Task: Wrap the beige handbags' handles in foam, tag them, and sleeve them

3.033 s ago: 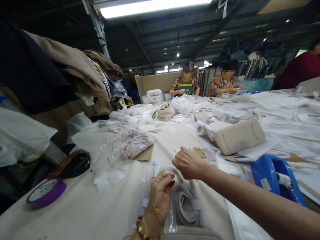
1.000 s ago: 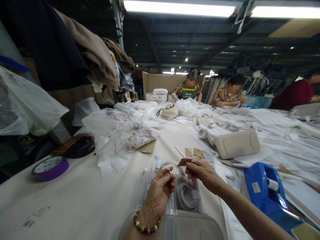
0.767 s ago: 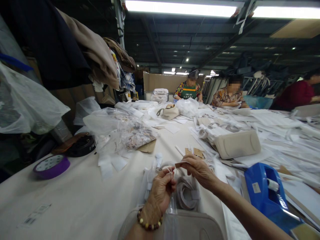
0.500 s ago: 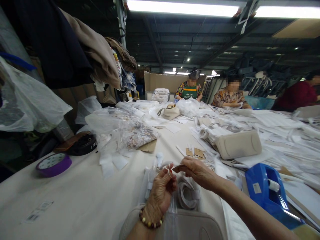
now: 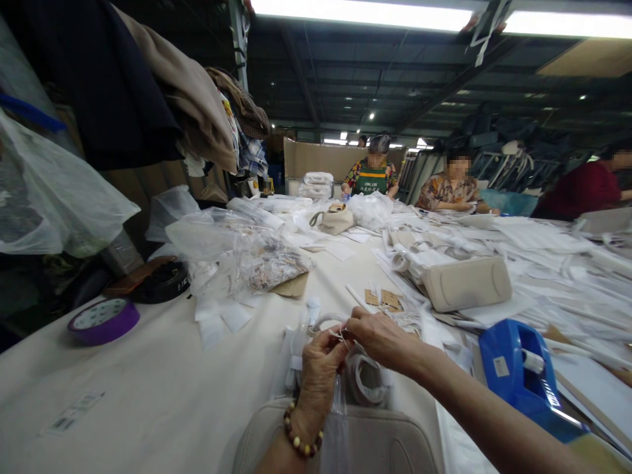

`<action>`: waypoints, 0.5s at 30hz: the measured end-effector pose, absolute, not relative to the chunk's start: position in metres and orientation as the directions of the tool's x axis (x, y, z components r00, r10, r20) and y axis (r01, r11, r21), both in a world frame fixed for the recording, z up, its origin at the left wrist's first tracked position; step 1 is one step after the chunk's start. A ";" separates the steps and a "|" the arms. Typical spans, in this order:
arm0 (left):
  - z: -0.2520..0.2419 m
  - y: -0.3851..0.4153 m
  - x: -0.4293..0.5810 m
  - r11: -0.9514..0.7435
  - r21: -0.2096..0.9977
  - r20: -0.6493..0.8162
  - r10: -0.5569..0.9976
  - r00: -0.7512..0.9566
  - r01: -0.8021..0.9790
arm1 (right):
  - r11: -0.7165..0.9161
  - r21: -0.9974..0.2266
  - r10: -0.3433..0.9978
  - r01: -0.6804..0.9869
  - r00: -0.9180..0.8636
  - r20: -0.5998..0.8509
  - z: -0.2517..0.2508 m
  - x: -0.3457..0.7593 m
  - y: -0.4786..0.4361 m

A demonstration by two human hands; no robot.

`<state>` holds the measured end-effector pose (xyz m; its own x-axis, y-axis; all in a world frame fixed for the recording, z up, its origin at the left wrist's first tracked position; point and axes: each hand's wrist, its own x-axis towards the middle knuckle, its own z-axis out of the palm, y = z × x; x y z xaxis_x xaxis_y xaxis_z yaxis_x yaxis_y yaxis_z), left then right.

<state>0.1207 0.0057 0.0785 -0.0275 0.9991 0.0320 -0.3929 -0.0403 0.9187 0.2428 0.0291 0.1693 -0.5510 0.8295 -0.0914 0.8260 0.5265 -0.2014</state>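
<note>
My left hand (image 5: 320, 365), with a bead bracelet at the wrist, pinches a thin white string (image 5: 340, 336) above a clear plastic bag (image 5: 340, 421). My right hand (image 5: 378, 339) meets it from the right, fingers closed on the string's tag, which is mostly hidden under the fingers. Both hands work over a beige bag (image 5: 365, 441) at the near table edge. A coiled white strap (image 5: 368, 382) lies just beyond, under my right hand.
A blue tape dispenser (image 5: 518, 375) stands at right, a purple tape roll (image 5: 103, 319) at left. Brown tags (image 5: 382, 298), a beige bag (image 5: 467, 283), plastic bags of small parts (image 5: 257, 263) and white paper strips cover the table. Three people work at the far side.
My right hand took a brown tag from the table and brought it to my left hand. The hands have closed together on the string, and the tag is now hidden.
</note>
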 end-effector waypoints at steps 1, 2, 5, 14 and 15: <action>0.078 0.006 0.120 -0.064 0.931 0.049 0.998 -0.050 -0.359 | 0.522 -0.222 0.831 0.824 -0.550 -0.088 0.168 0.243 0.031; 0.078 0.007 0.120 -0.090 0.941 0.068 0.995 -0.078 -0.326 | 0.514 -0.245 0.834 0.822 -0.546 -0.079 0.166 0.244 0.033; 0.079 0.007 0.119 -0.169 0.958 0.137 0.979 -0.149 -0.230 | 0.485 -0.323 0.855 0.813 -0.518 -0.019 0.159 0.248 0.038; 0.084 0.010 0.122 -0.282 0.959 0.282 0.936 -0.210 0.034 | 0.426 -0.644 0.890 0.636 -0.423 0.172 0.134 0.256 0.037; 0.085 0.010 0.123 -0.283 0.958 0.288 0.933 -0.215 0.056 | 0.410 -0.683 0.901 0.604 -0.387 0.197 0.129 0.256 0.035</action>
<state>0.1225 0.0100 0.0846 -0.2153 0.9331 0.2879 0.0561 -0.2825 0.9576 0.2559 0.0348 0.1291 -0.3874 0.9006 0.1972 0.6045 0.4096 -0.6832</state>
